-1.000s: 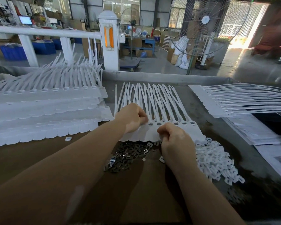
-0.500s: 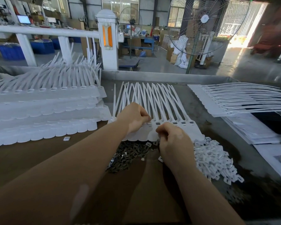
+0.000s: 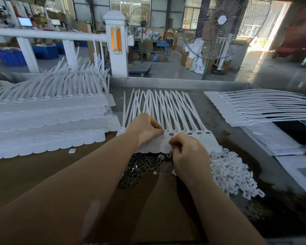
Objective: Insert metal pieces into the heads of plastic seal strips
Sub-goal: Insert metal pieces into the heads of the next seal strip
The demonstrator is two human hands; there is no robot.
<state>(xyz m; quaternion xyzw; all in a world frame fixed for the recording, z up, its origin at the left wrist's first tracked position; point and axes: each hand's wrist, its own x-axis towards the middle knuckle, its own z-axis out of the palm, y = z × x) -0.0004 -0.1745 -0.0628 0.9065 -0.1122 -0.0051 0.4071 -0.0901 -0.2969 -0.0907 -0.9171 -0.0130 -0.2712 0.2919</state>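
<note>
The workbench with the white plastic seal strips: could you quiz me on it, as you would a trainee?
1. True or false: both hands, left and right, work at the row of white plastic seal strips.
2. Which pile lies nearer the right hand's outer side: A dark metal pieces, or B small white plastic clips?
3. Fill in: the big stack of white strips lies to the person's ____.

Key: 1 true; 2 B; 3 left.
</note>
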